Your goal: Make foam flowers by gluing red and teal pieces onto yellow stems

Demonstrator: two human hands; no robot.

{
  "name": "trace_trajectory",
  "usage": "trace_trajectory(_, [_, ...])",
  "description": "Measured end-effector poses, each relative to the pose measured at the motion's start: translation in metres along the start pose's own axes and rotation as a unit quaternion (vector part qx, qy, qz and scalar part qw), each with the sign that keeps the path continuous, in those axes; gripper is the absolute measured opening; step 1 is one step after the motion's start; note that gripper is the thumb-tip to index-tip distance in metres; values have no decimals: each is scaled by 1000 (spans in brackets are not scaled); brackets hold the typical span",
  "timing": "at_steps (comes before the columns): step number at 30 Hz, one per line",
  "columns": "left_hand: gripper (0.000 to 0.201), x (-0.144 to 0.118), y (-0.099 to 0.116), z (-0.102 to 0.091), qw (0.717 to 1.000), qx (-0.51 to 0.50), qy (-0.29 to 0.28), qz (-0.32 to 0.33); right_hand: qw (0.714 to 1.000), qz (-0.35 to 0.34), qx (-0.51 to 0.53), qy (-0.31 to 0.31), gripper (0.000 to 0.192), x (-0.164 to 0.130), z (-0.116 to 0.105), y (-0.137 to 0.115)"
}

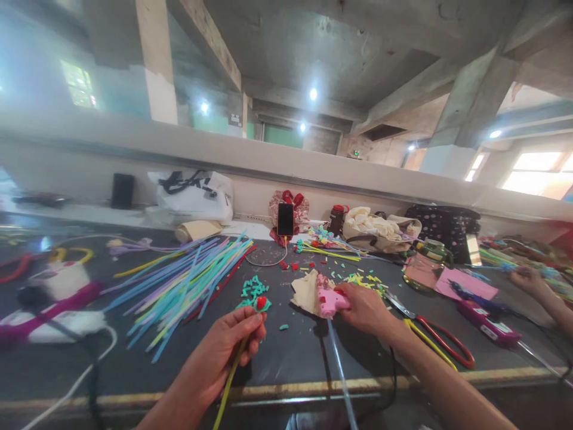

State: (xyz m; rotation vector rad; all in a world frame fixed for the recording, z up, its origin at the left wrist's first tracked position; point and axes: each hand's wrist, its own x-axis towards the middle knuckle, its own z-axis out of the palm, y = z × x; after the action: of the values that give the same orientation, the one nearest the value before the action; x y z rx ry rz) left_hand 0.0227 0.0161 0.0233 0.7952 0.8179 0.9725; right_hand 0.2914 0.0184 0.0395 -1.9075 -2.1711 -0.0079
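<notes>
My left hand (242,334) is closed, pinching a small handmade flower (262,304) with a red centre and teal edge. Its yellow-green stem (228,388) runs down below the fingers. A pink hot glue gun (329,302) is in my right hand (364,307), the fingers wrapped around its handle. From the gun's rear a clear glue stick (341,370) points toward me. The gun's front lies over a beige scrap of card (307,291). Short teal pieces (253,289) are piled just beyond my left hand.
Long pastel pipe cleaners (179,292) spread across the left. Red-handled scissors (441,337) lie right of my right forearm, near a glass jar (427,263) and a magenta glue gun (487,322). A phone (285,220) stands at the back. Another person's hand (528,279) reaches in at far right.
</notes>
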Motion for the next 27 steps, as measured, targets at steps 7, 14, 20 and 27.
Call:
trace_trajectory(7, [16,-3,1,3,995,9,93,26,985,5,164,47,29,-13,-9,12])
trace_trajectory(14, [9,0,3,9,998,30,36,33,963,0,270,24,18,-3,10,6])
trace_trajectory(20, [6,35,-10,65,990,-137,-8,-44,954,14,301,5,13,0,12,14])
trace_trajectory(27, [6,63,-38,102,991,-117,34,-49,922,27,386,14,12,-7,2,25])
